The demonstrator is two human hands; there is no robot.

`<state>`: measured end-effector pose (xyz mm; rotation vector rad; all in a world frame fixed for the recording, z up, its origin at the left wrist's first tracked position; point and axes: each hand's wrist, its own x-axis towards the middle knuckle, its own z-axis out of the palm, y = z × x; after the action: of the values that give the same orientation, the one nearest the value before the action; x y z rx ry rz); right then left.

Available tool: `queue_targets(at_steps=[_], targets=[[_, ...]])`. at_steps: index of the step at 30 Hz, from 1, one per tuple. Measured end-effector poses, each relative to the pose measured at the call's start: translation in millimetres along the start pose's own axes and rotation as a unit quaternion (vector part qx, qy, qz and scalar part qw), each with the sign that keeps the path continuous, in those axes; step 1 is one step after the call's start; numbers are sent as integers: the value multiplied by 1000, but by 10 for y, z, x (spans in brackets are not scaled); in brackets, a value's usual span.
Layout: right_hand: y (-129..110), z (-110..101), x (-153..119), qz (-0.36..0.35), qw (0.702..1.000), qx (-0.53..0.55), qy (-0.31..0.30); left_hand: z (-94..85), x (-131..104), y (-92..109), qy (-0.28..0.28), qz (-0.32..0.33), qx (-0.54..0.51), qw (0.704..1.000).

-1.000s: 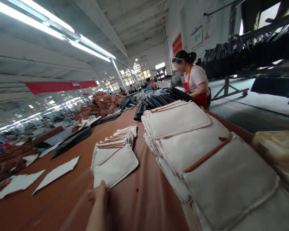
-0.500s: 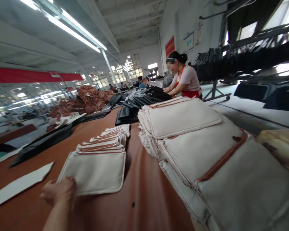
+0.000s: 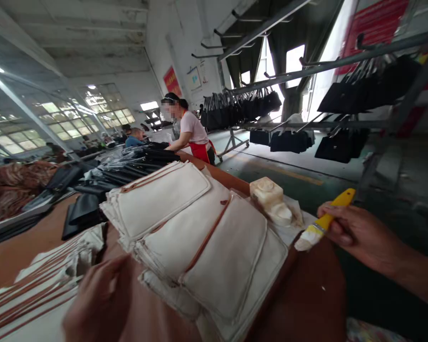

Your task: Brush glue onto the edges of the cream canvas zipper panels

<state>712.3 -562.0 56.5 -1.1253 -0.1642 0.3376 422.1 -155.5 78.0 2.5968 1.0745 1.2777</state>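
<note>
My right hand [image 3: 359, 232] grips a paintbrush [image 3: 326, 218] by its yellow handle. The bristles point down and left and are coated white, close to the table's right edge. At lower left, my left hand [image 3: 96, 299] is smeared by motion, so its fingers cannot be read. It hovers between a fanned row of cream panels with brown trim [image 3: 39, 280] and a big stack of cream fabric pieces [image 3: 224, 256]. Behind that stack, near the brush, a cut-open whitish plastic container [image 3: 269, 197] rests on a pale sheet.
Brown material [image 3: 306, 289] covers the table. Black leather-like pieces [image 3: 128, 166] are piled beyond the stack, with a brown heap [image 3: 18, 185] at far left. A co-worker in a red apron [image 3: 196, 137] leans over the table. A metal rack with black bags [image 3: 242, 104] stands behind on the right.
The view has swung right, bringing my right hand with the paintbrush and the plastic container into sight. My left hand has left the front cream panel's corner and moved toward the big stack.
</note>
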Motion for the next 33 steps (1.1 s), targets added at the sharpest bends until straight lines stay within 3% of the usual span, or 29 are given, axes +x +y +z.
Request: queue_targets(at_steps=[3, 6, 9, 12, 16, 20, 24, 27, 33], targets=[[-169, -346, -65, -12, 1000, 13, 8, 202, -151, 840, -107, 119, 17, 987], [-312, -713, -118, -33, 998, 29, 35, 510, -127, 1542, -203, 102, 93, 969], [-329, -943, -173, -23, 997, 48, 50, 824, -9, 2019, -222, 71, 133, 963], [-256, -1008, -227, -16, 997, 64, 28, 1070, 97, 2329, -213, 34, 151, 965], [-183, -1012, -280, -5, 997, 73, -18, 1231, 80, 2523, -212, 6, 162, 964], [-147, -1072, -303, 0, 997, 67, -30, 1259, -90, 2488, -229, 38, 163, 959], [-87, -1138, -291, 18, 996, 78, -37, 1261, -266, 2444, -232, 22, 174, 957], [-83, -1179, -276, 19, 995, 90, -39, 1200, -449, 2481, -238, 37, 165, 956], [-118, -1279, -173, -13, 997, 67, -23, 965, -914, 2541, -217, 137, 141, 956]])
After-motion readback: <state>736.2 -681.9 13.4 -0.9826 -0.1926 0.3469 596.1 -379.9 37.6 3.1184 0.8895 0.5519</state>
